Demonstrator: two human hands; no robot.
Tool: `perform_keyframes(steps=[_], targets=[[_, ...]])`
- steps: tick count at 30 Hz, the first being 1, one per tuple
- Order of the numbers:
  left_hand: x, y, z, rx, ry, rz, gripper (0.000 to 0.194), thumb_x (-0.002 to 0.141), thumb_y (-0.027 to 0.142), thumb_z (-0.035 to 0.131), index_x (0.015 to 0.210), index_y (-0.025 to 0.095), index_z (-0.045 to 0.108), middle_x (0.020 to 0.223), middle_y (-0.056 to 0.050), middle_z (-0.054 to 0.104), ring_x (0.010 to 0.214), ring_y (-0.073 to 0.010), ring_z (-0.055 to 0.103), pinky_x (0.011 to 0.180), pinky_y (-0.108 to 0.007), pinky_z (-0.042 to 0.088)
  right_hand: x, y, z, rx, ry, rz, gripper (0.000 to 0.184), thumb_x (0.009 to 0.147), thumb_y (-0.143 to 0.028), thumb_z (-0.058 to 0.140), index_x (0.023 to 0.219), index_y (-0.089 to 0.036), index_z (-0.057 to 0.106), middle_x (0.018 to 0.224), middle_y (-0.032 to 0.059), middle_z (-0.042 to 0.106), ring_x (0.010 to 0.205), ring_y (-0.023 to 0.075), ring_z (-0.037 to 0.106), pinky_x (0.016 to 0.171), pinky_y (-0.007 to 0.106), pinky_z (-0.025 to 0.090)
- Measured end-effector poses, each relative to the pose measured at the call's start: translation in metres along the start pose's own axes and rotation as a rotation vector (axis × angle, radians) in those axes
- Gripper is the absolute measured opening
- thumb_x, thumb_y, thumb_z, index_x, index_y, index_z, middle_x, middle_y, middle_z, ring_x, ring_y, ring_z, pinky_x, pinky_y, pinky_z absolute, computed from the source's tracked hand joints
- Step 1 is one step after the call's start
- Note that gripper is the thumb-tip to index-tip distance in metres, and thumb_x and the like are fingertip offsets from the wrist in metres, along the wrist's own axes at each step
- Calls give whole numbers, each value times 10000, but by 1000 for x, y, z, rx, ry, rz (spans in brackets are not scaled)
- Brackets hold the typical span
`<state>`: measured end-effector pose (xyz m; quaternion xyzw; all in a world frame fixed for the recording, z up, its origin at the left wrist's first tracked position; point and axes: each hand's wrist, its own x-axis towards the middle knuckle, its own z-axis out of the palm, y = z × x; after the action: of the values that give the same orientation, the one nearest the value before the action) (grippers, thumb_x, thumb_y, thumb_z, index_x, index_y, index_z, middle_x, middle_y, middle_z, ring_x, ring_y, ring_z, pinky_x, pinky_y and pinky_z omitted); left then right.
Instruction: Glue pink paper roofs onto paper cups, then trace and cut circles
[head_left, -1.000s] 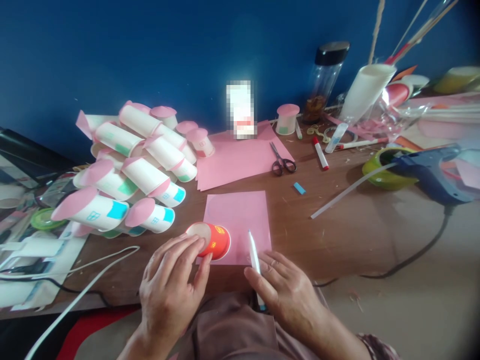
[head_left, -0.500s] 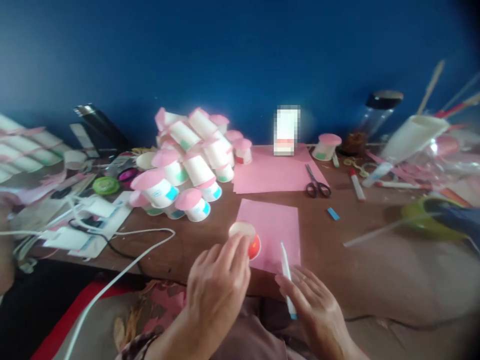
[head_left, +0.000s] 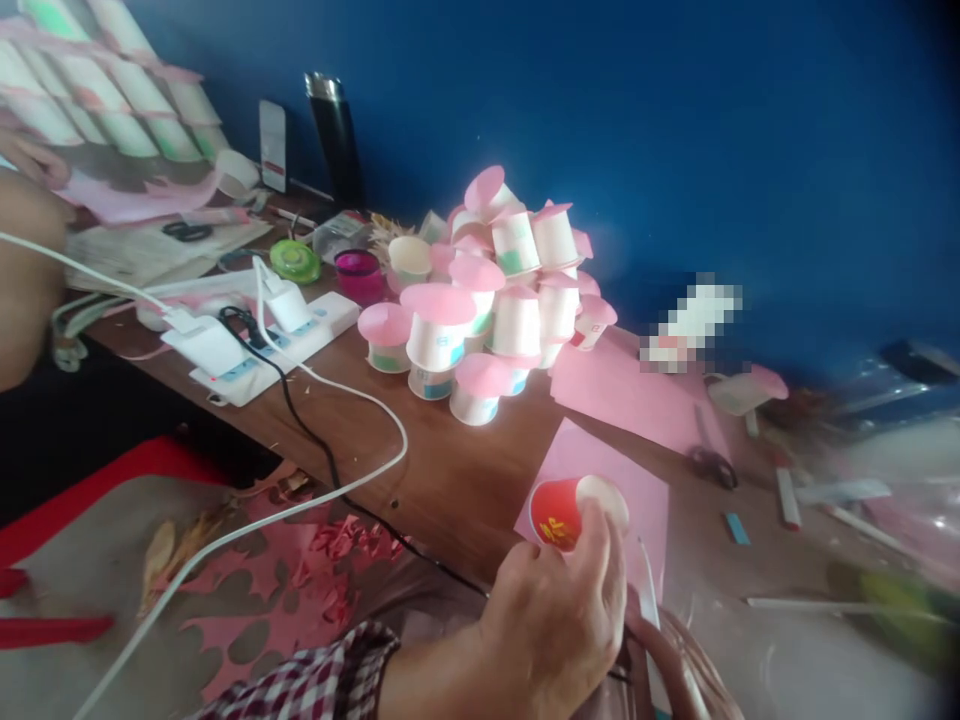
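My left hand (head_left: 559,620) is closed on a small red paper cup (head_left: 555,515) with yellow characters, its fingers at the cup's pale round end. The cup is tilted on its side over a square sheet of pink paper (head_left: 577,450). Partly hidden behind the left hand and blurred, my right hand (head_left: 686,655) has a slim white marker (head_left: 649,590) between thumb and fingers; its pointed end is up, over the paper's right edge. Beyond the sheet stands a heap of white paper cups (head_left: 516,320) with pink paper discs on their ends.
At left a power strip (head_left: 322,325) carries white chargers and a trailing white cable (head_left: 375,470). A person's arm (head_left: 30,280) is at the far left. Scissors (head_left: 712,465), a blue marker cap (head_left: 736,528) and a red-capped marker (head_left: 786,495) lie at right. Pink scraps (head_left: 247,620) are below.
The view has swung left and tilted. In my left hand the red cup has turned, so more of its printed side shows. My right hand is now partly behind the left.
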<state>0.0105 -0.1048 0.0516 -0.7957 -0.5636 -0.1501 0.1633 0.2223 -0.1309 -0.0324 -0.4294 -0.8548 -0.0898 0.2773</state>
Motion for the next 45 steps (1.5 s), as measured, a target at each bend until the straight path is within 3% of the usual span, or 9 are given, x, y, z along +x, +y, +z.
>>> perform_keyframes(steps=[11, 37, 45], targets=[[0, 2, 1, -31, 4, -3, 513, 851, 153, 346, 1350, 92, 445, 1345, -165, 493, 488, -81, 523, 443, -272, 459, -4, 2, 1, -11, -8, -11, 236, 881, -170, 504, 1095, -136, 598, 972, 130, 708, 906, 269, 682, 786, 426, 550], [4, 8, -3, 15, -35, -41, 510, 855, 258, 461, 1335, 88, 466, 1310, -170, 530, 489, -84, 541, 434, -266, 460, 3, 1, -2, -48, -37, -59, 223, 893, -167, 469, 1083, -153, 585, 989, 117, 722, 903, 259, 693, 784, 402, 562], [2, -2, 9, -72, 109, -41, 385, 882, 165, 465, 1257, 178, 554, 1306, -55, 561, 538, -60, 548, 478, -252, 457, 5, -3, -2, 5, -21, -18, 272, 867, -125, 512, 1126, -162, 585, 1028, 115, 715, 960, 265, 679, 803, 417, 559]])
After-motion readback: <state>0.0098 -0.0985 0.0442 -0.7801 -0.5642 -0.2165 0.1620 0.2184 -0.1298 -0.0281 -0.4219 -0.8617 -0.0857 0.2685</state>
